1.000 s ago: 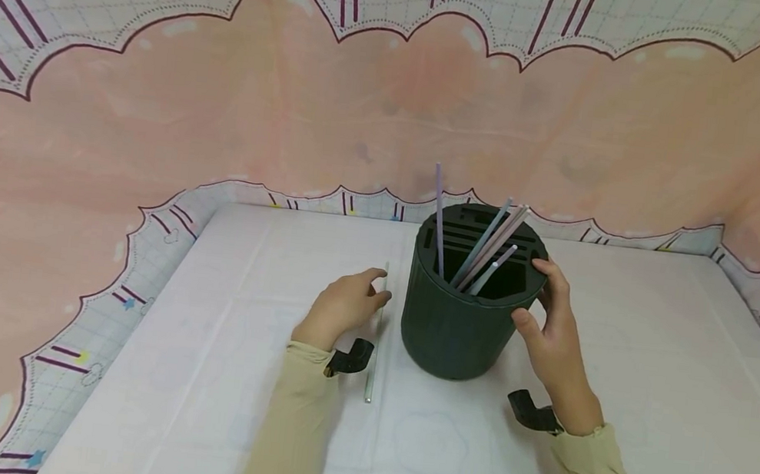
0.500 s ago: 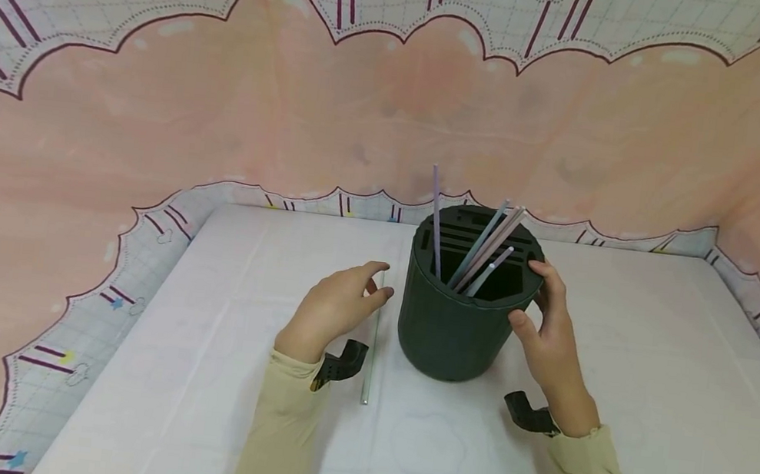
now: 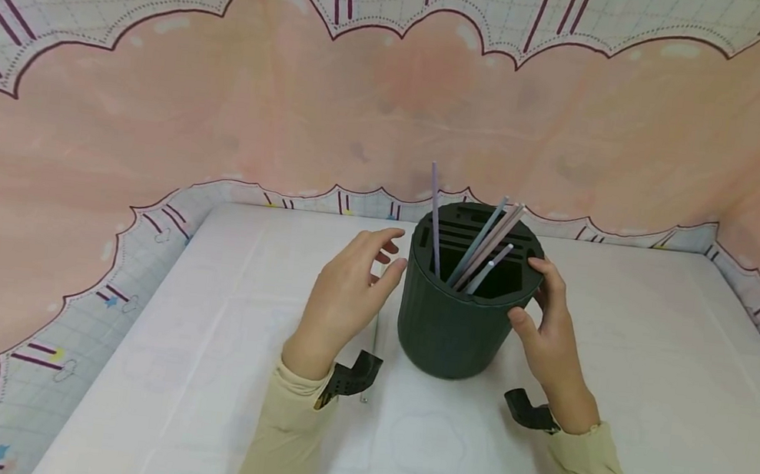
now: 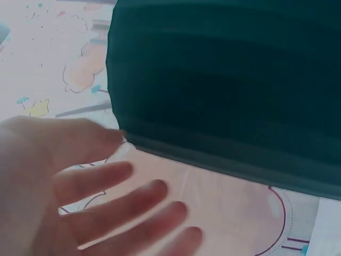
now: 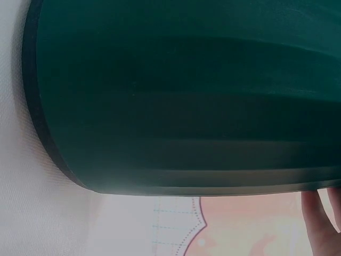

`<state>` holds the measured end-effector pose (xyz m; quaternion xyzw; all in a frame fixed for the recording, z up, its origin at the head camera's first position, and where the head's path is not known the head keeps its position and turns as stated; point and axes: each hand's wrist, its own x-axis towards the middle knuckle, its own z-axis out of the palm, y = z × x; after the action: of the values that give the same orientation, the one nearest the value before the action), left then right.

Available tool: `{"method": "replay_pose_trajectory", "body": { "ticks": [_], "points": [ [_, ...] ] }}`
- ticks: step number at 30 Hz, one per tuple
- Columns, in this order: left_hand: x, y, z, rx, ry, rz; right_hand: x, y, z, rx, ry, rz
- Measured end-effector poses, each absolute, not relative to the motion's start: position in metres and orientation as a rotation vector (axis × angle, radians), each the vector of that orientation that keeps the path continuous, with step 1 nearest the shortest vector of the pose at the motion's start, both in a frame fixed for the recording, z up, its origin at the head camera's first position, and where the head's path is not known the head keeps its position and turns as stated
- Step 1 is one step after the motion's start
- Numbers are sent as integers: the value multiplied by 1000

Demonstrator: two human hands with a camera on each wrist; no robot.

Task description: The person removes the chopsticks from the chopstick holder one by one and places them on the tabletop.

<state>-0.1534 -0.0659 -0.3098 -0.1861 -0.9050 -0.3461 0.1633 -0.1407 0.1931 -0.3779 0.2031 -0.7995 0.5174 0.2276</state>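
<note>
A dark green round holder with a slotted top stands upright on the white table. Thin pastel sticks, like drinking straws, lean in its open compartment; a lone purple one rises at the left. My right hand holds the holder's right side at the rim, thumb in front; its fingertips touch the wall in the right wrist view. Left of the holder is my left hand, raised, fingers spread and loosely bent around nothing. Beneath it a thin clear stick lies on the table, partly hidden by the hand and wrist camera.
The white tabletop stretches to both sides of the hands. A peach and white patterned cloth hangs behind and runs along the left and right edges. Black wrist cameras sit on both wrists.
My left hand has lifted away from the clear stick and moved up toward the holder's upper left side. The right hand keeps its hold; the holder has not visibly moved.
</note>
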Motion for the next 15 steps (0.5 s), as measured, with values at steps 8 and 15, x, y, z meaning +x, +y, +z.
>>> {"method": "replay_pose_trajectory", "body": {
  "ticks": [8,15],
  "points": [
    [-145,-55,-306,-638,-2316,-1052,-139,193,-378,560,-2199,1426],
    [-142,-44,-308,-721,-2316,-976,-138,194,-377,560,-2196,1427]
  ]
}}
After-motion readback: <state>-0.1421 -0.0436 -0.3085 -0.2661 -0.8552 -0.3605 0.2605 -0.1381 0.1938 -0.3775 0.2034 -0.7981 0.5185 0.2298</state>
